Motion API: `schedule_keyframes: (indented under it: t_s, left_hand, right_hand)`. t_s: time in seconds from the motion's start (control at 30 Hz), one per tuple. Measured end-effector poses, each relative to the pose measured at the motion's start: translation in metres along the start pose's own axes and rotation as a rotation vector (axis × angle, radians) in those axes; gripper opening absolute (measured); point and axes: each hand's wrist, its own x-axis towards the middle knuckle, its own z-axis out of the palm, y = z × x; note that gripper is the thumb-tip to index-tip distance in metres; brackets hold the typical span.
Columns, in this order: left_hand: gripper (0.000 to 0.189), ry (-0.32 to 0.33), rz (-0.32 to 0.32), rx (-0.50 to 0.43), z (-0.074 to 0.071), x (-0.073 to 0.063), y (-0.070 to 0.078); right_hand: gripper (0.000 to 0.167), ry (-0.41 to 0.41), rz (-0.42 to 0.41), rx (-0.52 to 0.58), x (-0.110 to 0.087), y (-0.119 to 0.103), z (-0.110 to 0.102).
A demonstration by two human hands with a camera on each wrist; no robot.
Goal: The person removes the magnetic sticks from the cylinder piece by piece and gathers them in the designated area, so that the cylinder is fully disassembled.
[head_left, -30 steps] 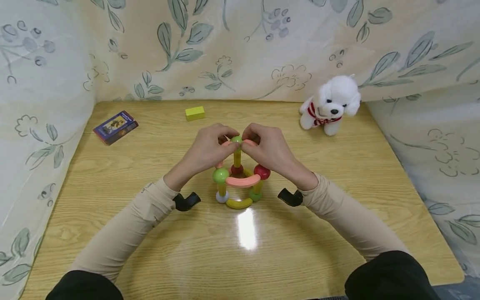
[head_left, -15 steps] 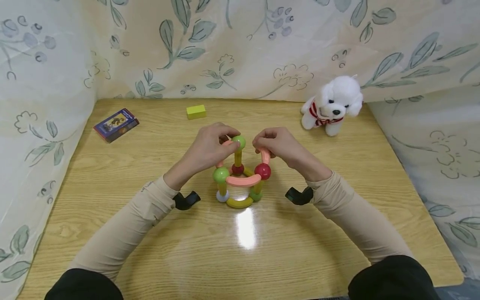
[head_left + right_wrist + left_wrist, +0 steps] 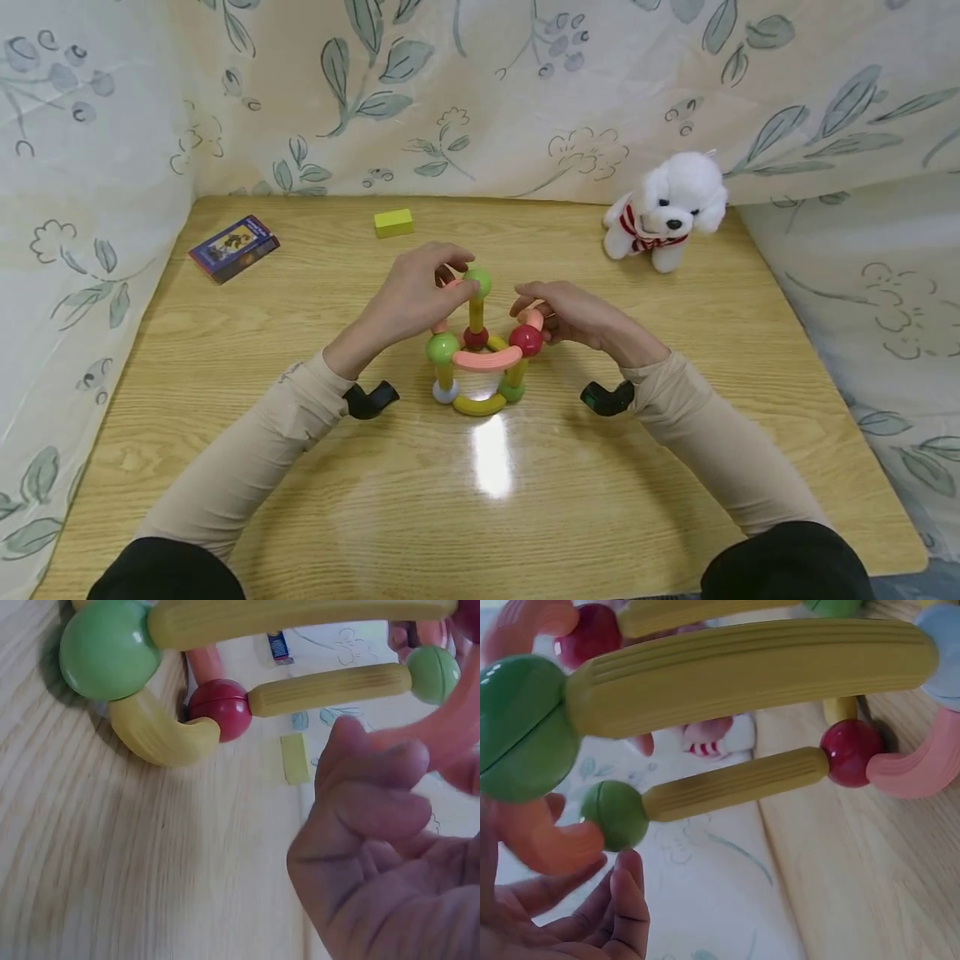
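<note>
A stick-and-ball building toy [image 3: 487,362] stands mid-table, with yellow posts, curved yellow sticks at its base and curved pink sticks higher up. My left hand [image 3: 420,287] holds its tallest green ball [image 3: 477,282], thumb against the ball's side; the pink stick [image 3: 551,832] joined there lies within the hand. On the toy's other side, my right hand [image 3: 581,317] has its bent fingers and thumb around a pink curved stick [image 3: 532,319] that rises from a red ball [image 3: 526,340]. This stick's other end is apart from the tall green ball, partly hidden by fingertips [image 3: 349,731].
A blue picture box [image 3: 233,247] lies at the back left of the wooden table [image 3: 360,500], and a yellow block [image 3: 393,223] near the back edge. A white plush dog [image 3: 667,212] stands at the back right. Leaf-patterned cloth [image 3: 495,108] hangs behind.
My right hand has moved right and down from the tall green ball, and the pink stick's end has swung away from that ball. My left hand stays at the ball.
</note>
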Motion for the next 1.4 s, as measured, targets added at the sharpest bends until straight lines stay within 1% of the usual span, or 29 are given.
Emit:
schedule_keyframes:
  t_s: [0.07, 0.13, 0.2, 0.27, 0.3, 0.4, 0.47, 0.53, 0.67, 0.77, 0.83, 1.0, 1.07, 1.13, 1.23, 1.3, 1.33, 1.4]
  left_hand:
    - [0.04, 0.019, -0.038, -0.016, -0.003, -0.005, -0.002]
    - [0.036, 0.047, -0.061, -0.032, -0.006, -0.014, -0.01]
    - [0.034, 0.07, -0.07, -0.026, -0.006, -0.027, -0.02]
    - [0.035, 0.066, -0.076, -0.005, -0.002, -0.041, -0.032]
    - [0.036, 0.052, -0.075, 0.006, 0.002, -0.048, -0.037]
    - [0.04, -0.027, -0.067, 0.009, 0.016, -0.064, -0.046]
    - [0.043, -0.069, -0.047, -0.003, 0.025, -0.07, -0.047]
    - [0.042, -0.088, -0.032, -0.013, 0.031, -0.071, -0.046]
    - [0.028, -0.069, -0.032, 0.014, 0.035, -0.069, -0.044]
    - [0.021, -0.044, -0.042, 0.029, 0.033, -0.065, -0.045]
    - [0.021, -0.025, -0.04, 0.036, 0.031, -0.06, -0.047]
    - [0.019, 0.012, -0.017, 0.043, 0.027, -0.04, -0.052]
    - [0.018, 0.023, -0.001, 0.046, 0.027, -0.032, -0.054]
    - [0.018, 0.03, 0.013, 0.049, 0.027, -0.025, -0.055]
    - [0.019, 0.038, 0.021, 0.061, 0.029, -0.016, -0.056]
    - [0.022, 0.028, 0.013, 0.057, 0.028, -0.014, -0.056]
    - [0.026, 0.023, 0.002, 0.058, 0.027, -0.014, -0.056]
    - [0.031, 0.041, -0.006, 0.07, 0.021, -0.017, -0.054]
  right_hand:
    - [0.045, 0.038, -0.017, 0.014, -0.003, 0.005, -0.002]
    - [0.038, 0.094, -0.065, 0.007, -0.007, 0.014, -0.003]
    - [0.031, 0.141, -0.129, 0.001, -0.011, 0.027, -0.002]
    - [0.026, 0.173, -0.19, -0.025, -0.013, 0.04, 0.001]
    - [0.024, 0.177, -0.213, -0.044, -0.014, 0.046, 0.003]
    - [0.018, 0.134, -0.255, -0.081, -0.017, 0.06, 0.011]
    - [0.017, 0.095, -0.277, -0.111, -0.019, 0.064, 0.016]
    - [0.017, 0.059, -0.304, -0.131, -0.022, 0.065, 0.02]
    - [0.021, 0.008, -0.332, -0.132, -0.024, 0.065, 0.026]
    - [0.023, -0.037, -0.317, -0.099, -0.024, 0.068, 0.028]
    - [0.024, -0.089, -0.297, -0.041, -0.023, 0.071, 0.028]
    - [0.029, -0.283, -0.254, 0.165, -0.02, 0.078, 0.033]
    - [0.033, -0.344, -0.255, 0.211, -0.018, 0.08, 0.037]
    - [0.036, -0.381, -0.264, 0.231, -0.015, 0.081, 0.041]
    - [0.041, -0.393, -0.263, 0.224, -0.011, 0.083, 0.047]
    - [0.041, -0.364, -0.251, 0.196, -0.011, 0.083, 0.047]
    - [0.042, -0.329, -0.253, 0.167, -0.012, 0.083, 0.044]
    - [0.038, -0.212, -0.276, 0.084, -0.015, 0.079, 0.036]
